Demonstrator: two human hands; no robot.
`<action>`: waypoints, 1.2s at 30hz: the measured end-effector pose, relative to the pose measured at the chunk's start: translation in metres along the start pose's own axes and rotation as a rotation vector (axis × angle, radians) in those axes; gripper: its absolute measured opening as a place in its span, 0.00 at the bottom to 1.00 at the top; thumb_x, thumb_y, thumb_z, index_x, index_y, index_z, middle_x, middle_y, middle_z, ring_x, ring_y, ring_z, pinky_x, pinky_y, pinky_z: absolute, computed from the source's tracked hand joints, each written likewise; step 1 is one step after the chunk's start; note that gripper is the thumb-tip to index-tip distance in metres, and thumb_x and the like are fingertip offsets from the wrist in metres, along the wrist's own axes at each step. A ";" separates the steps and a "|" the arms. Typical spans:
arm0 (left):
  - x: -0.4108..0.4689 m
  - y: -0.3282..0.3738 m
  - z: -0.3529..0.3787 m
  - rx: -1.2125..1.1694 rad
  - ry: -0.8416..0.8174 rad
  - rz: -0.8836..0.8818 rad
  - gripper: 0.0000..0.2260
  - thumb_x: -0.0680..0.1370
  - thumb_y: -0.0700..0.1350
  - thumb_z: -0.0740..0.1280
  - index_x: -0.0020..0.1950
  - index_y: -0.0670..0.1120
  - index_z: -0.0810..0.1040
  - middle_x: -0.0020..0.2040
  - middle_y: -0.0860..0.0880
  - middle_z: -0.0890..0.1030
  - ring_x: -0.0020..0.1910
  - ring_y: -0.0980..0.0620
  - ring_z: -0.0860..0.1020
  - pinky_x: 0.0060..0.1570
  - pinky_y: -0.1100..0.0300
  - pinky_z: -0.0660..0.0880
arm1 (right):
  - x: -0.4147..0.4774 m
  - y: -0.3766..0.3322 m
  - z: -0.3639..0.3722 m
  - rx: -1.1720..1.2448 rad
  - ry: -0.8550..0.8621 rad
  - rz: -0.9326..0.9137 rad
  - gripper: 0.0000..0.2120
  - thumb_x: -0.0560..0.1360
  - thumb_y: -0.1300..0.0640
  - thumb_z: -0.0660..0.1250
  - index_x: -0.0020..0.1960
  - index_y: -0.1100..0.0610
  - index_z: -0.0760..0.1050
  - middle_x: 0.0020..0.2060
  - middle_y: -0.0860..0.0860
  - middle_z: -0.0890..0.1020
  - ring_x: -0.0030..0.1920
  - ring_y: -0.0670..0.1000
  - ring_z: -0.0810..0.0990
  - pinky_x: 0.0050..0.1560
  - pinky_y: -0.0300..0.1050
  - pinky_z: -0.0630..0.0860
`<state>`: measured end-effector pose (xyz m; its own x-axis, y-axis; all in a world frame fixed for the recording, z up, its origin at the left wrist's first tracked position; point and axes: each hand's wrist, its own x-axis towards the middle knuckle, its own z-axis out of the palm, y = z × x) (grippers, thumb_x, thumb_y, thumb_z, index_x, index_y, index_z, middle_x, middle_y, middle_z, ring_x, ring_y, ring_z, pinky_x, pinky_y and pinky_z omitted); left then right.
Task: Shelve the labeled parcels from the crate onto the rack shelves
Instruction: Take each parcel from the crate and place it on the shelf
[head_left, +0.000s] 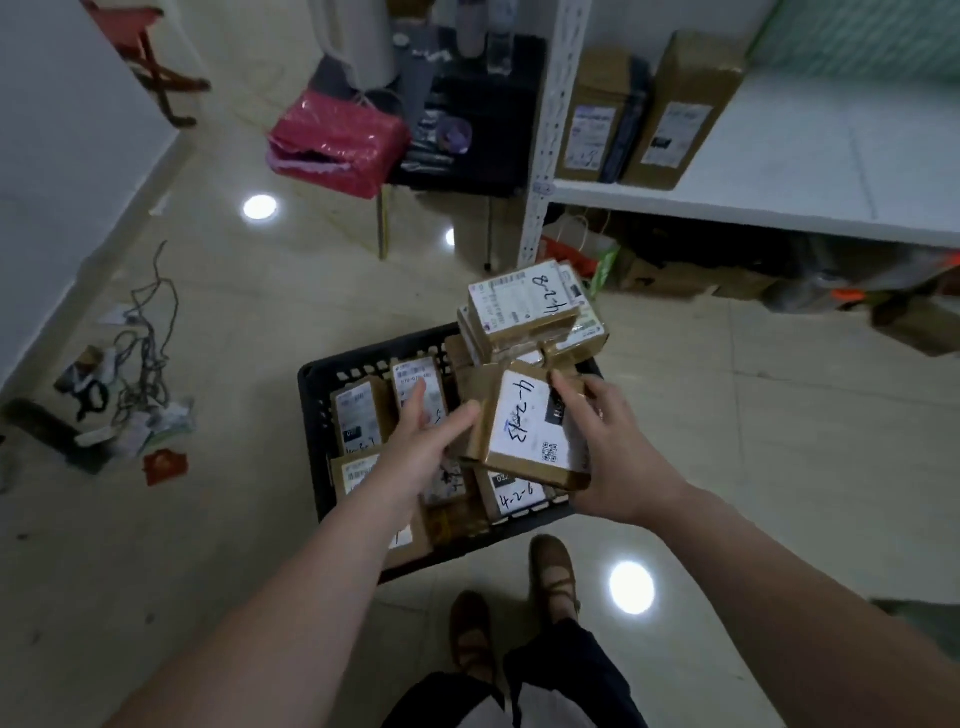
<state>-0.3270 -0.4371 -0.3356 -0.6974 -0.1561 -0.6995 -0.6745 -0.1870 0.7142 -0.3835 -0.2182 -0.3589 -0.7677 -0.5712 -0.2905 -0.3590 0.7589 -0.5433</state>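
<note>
Where the white metal rack (535, 156) stands at the right, its white shelf (779, 208) carries two upright brown cardboard boxes (592, 119) side by side at its left end, labels facing out. On the glossy pale tiled floor (234, 322) in front sits a black perforated plastic crate (314, 415). It is filled with small brown cardboard parcels (358, 415) lying flat, white labels up (one reads 4-2-6). A short stack (530, 312) of them rises at the crate's far right corner.

Above the crate's right half is one flat brown cardboard parcel with a white label (524, 426). Its label faces up and it is tipped a little. Its long axis runs away from the person, and the handwritten code reads along that axis.

The right hand (608, 452) grips it, fingers curled over the far right edge and thumb at the near right corner. The left hand (415, 441) is spread with straight fingers and holds nothing. Its fingertips are at the parcel's left edge, though I cannot tell whether they touch it.
</note>
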 end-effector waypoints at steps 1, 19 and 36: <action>-0.003 0.010 0.003 -0.028 -0.043 0.010 0.52 0.58 0.65 0.76 0.76 0.63 0.52 0.73 0.48 0.67 0.69 0.46 0.68 0.69 0.43 0.62 | -0.002 -0.005 -0.013 -0.048 0.024 -0.049 0.61 0.61 0.53 0.79 0.78 0.45 0.40 0.74 0.51 0.50 0.76 0.57 0.50 0.76 0.51 0.58; -0.069 0.066 0.083 -0.521 -0.464 0.148 0.24 0.69 0.39 0.70 0.66 0.44 0.74 0.60 0.42 0.81 0.58 0.43 0.79 0.59 0.43 0.75 | -0.080 -0.059 -0.099 1.205 0.449 0.241 0.45 0.69 0.32 0.68 0.78 0.38 0.50 0.69 0.48 0.74 0.64 0.53 0.78 0.61 0.54 0.77; -0.106 0.070 0.157 -0.081 -0.458 0.021 0.25 0.65 0.53 0.74 0.59 0.45 0.79 0.58 0.41 0.80 0.52 0.43 0.76 0.44 0.54 0.77 | -0.157 -0.004 -0.125 1.209 0.456 0.254 0.35 0.68 0.38 0.71 0.72 0.32 0.61 0.56 0.43 0.84 0.49 0.46 0.82 0.45 0.43 0.77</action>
<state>-0.3384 -0.2815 -0.2079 -0.7580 0.2800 -0.5890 -0.6508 -0.2662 0.7110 -0.3273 -0.0925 -0.2125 -0.9374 -0.1185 -0.3276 0.3365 -0.0647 -0.9395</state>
